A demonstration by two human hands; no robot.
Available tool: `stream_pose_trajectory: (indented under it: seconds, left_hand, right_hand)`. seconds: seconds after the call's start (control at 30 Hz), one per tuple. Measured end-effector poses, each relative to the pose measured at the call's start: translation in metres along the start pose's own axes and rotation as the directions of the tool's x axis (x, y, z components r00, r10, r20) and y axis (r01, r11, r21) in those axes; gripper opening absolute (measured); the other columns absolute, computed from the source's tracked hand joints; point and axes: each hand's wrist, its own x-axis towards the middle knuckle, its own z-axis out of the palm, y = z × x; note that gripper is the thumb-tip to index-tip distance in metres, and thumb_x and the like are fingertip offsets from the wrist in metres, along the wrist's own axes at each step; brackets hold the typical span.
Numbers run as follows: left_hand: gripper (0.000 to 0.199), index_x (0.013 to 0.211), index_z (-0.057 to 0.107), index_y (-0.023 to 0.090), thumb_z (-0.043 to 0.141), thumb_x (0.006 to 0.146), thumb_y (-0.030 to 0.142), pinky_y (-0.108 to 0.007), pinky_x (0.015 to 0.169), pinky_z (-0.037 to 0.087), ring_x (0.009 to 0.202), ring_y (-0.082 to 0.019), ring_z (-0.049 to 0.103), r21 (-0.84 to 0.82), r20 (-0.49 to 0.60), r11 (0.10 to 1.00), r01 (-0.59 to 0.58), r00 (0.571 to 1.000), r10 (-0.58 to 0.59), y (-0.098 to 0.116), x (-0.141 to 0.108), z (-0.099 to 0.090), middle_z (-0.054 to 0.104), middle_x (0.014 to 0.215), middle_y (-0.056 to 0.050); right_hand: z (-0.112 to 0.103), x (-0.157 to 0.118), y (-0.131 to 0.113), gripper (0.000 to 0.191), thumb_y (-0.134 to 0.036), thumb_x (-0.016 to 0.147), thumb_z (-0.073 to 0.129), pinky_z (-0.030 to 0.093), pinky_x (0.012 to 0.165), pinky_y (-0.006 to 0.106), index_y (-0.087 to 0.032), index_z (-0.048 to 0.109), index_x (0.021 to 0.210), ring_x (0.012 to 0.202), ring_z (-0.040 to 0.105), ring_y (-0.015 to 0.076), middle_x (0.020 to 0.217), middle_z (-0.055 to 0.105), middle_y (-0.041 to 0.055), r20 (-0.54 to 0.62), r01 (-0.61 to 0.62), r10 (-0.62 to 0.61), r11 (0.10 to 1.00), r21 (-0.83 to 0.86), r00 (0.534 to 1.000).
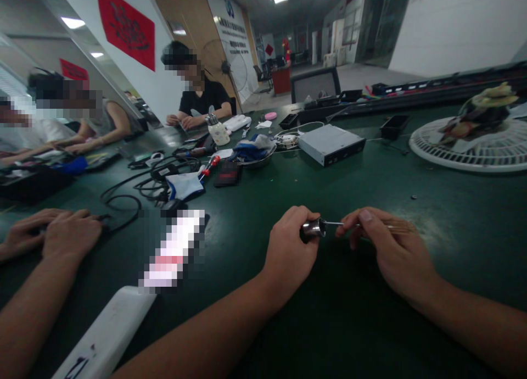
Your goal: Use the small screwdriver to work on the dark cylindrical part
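Observation:
My left hand [290,244] is closed around a small shiny metal cylinder [316,228], whose round end faces right. Opposite it, my right hand [381,239] grips a screwdriver [397,225] with a translucent amber handle. Its thin shaft points left, and the tip reaches the cylinder's end; whether it goes inside cannot be made out. Most of the cylinder's body is hidden by my left fingers. Both hands are held just above the dark green table [247,203].
At left, a co-worker's hands [69,233] rest near black cables [152,176]. A lit phone [177,250] and white device [107,329] lie closer. Farther back are a red-handled screwdriver [211,166], an optical drive [331,143] and a white fan grille [473,148]. Several people sit around the table.

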Motion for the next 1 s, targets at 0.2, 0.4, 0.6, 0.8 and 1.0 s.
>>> stream_pose_trajectory:
  seconds: [0.2, 0.4, 0.6, 0.8, 1.0]
  left_hand:
    - [0.021, 0.093, 0.062, 0.021, 0.063, 0.079, 0.004, -0.031, 0.075, 0.049, 0.085, -0.015, 0.06, 0.029, 0.03, 1.0, -0.01, 1.0, 0.009, 0.0017, -0.0009, 0.0, 0.065, 0.094, 0.0]
    - [0.021, 0.098, 0.063, 0.022, 0.063, 0.082, 0.008, -0.033, 0.075, 0.049, 0.087, -0.017, 0.06, 0.056, 0.084, 0.998, -0.009, 0.996, 0.004, 0.0017, -0.0025, 0.0003, 0.066, 0.1, -0.002]
    - [0.022, 0.102, 0.063, 0.023, 0.064, 0.083, 0.011, -0.034, 0.076, 0.05, 0.089, -0.017, 0.061, 0.052, 0.096, 0.999, -0.016, 0.995, 0.011, 0.0009, -0.0029, 0.0002, 0.066, 0.103, -0.002]
    - [0.023, 0.104, 0.063, 0.023, 0.065, 0.084, 0.013, -0.035, 0.077, 0.052, 0.089, -0.018, 0.062, 0.049, 0.088, 0.999, 0.0, 0.996, -0.004, 0.0005, -0.0027, 0.0006, 0.066, 0.103, -0.002]
    - [0.028, 0.11, 0.063, 0.024, 0.067, 0.084, 0.015, -0.037, 0.079, 0.054, 0.092, -0.019, 0.064, 0.027, 0.08, 0.999, 0.038, 0.996, -0.04, 0.0003, -0.0029, 0.002, 0.068, 0.105, -0.003]
  right_hand:
    - [0.0017, -0.0002, -0.0002, 0.044, -0.046, 0.102, 0.043, 0.05, 0.063, 0.03, -0.022, 0.066, 0.073, 0.068, 0.063, 0.0165, 0.071, 0.068, 0.003, 0.017, -0.013, 0.012, 0.999, 0.038, 1.0]
    - [0.002, 0.0001, 0.0015, 0.045, -0.049, 0.1, 0.045, 0.051, 0.058, 0.03, -0.021, 0.065, 0.071, 0.06, 0.064, 0.0163, 0.066, 0.068, 0.0032, 0.0, -0.096, 0.097, 0.985, 0.142, 0.995]
    - [0.0014, -0.0009, 0.0015, 0.045, -0.05, 0.101, 0.043, 0.052, 0.06, 0.03, -0.021, 0.066, 0.075, 0.062, 0.066, 0.0167, 0.067, 0.07, 0.0038, -0.004, -0.074, 0.075, 0.985, 0.158, 0.997]
    - [0.0024, -0.0004, 0.0023, 0.041, -0.048, 0.1, 0.046, 0.051, 0.057, 0.029, -0.021, 0.067, 0.079, 0.063, 0.065, 0.0162, 0.072, 0.07, 0.0039, -0.027, -0.046, 0.051, 0.986, 0.161, 0.998]
    - [0.0025, -0.0035, 0.0006, 0.036, -0.047, 0.101, 0.044, 0.05, 0.055, 0.031, -0.023, 0.063, 0.083, 0.062, 0.064, 0.0171, 0.07, 0.068, 0.0027, -0.185, 0.009, 0.025, 0.983, 0.181, 0.982]
